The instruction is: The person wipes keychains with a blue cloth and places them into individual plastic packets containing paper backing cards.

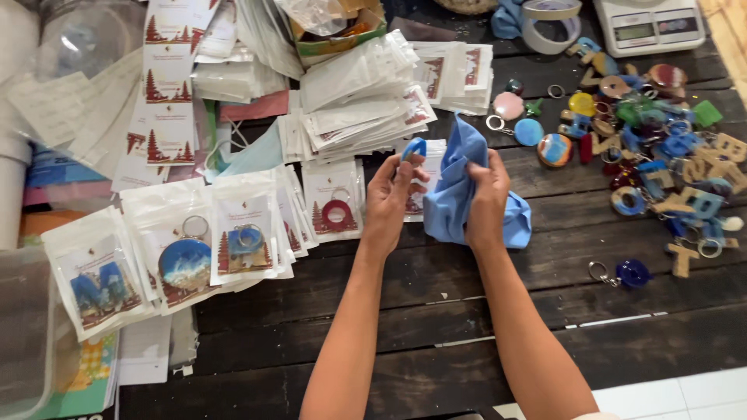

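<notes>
- The left hand (pixel 387 196) was closed in a pinch; its fingertips held a small blue curved piece (pixel 412 148), which looked like a keychain charm, just at the upper left edge of the cloth.
- The right hand (pixel 488 201) was pressed together around a blue cloth (pixel 459 167); the fingers gripped the folds of the cloth from the right side, and the thumb lay on the front.
- The blue cloth stood bunched up between the two hands, above the dark wooden table (pixel 436 311); its lower part hung down to the right of the right hand, and I could not tell whether it touched the table.
- Just behind the left hand lay a clear packet with a red ring keychain (pixel 336 214); more packets with printed cards lay further left, among them one with a round blue keychain (pixel 185 263).
- At the right of the right hand, well apart, lay a pile of loose keychains (pixel 661 148) in many colours; one dark blue keychain (pixel 630 273) lay alone nearer to the front edge.
- Behind the cloth were stacks of empty clear bags (pixel 358 85); at the far edge stood a roll of tape (pixel 551 23) and a white kitchen scale (pixel 650 23).
</notes>
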